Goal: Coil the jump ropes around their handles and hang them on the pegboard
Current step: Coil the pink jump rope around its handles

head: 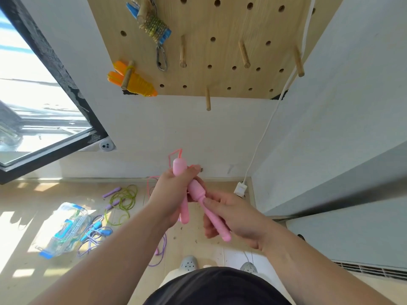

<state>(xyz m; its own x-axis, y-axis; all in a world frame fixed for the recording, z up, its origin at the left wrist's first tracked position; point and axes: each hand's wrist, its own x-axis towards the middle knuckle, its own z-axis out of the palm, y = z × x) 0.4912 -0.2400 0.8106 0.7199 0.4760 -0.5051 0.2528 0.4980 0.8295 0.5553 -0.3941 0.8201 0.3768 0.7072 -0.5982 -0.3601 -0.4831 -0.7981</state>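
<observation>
The left grip was clenched around the first pink handle, which stood almost straight up in front of the person. The right grip was grasping the second pink handle, with the thumb on top. This handle leaned over, and its top end was close to the first handle. A thin loop of pink rope stuck up above the handles.

On the wall, the pegboard had an orange jump rope wound up and hung on a peg. A blue-handled rope hung higher up. On the floor lay a green rope and a purple rope, near a clear plastic bag.
</observation>
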